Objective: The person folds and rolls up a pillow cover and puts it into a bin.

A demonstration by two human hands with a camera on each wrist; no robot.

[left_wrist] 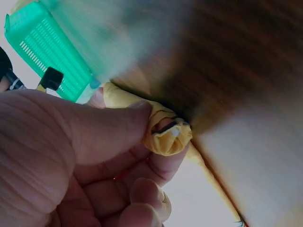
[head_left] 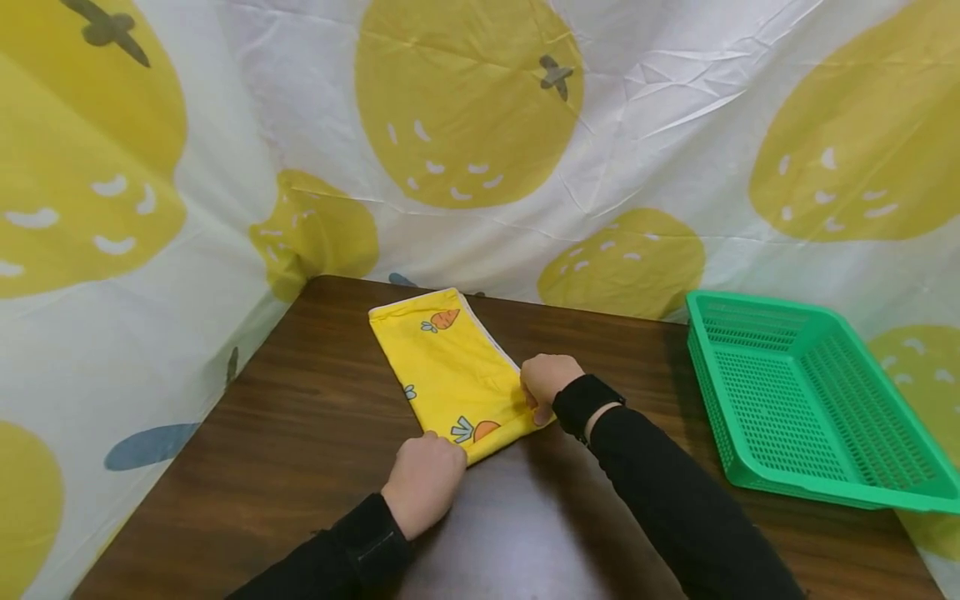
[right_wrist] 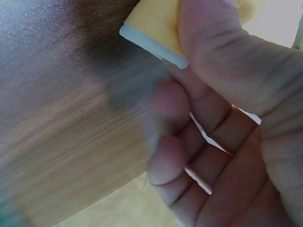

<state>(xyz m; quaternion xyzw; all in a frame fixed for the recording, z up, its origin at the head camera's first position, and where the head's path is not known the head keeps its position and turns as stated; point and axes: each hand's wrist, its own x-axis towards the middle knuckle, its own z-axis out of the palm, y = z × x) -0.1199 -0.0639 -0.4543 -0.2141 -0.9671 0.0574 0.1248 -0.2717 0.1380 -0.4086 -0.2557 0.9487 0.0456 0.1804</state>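
Left hand [head_left: 426, 483]: closest to the body, thumb and finger pinching the near left end of the cloth [head_left: 453, 371]; the left wrist view shows that end coiled in layers.
Rolled edge [head_left: 501, 442]: runs between both hands; the step appears to be rolling it away from the body. To do it well, I'd turn both ends at the same rate, draw the edge taut sideways, and press each turn down so no slack gathers in the middle.
Right hand [head_left: 547, 383]: a little farther out, pinching the near right corner between thumb and finger, by the white trim; the other fingers curl in beneath.
Cloth and hands: the flat part stretches beyond the left hand and to the left of the right hand, its far end well apart from both. That end may skew if one hand pulls harder.
Table [head_left: 247, 492]: dark wood, under the cloth.
Basket [head_left: 780, 417]: green, right of the right hand and well apart from it.
Backdrop [head_left: 450, 100]: fruit-printed sheet behind the table.
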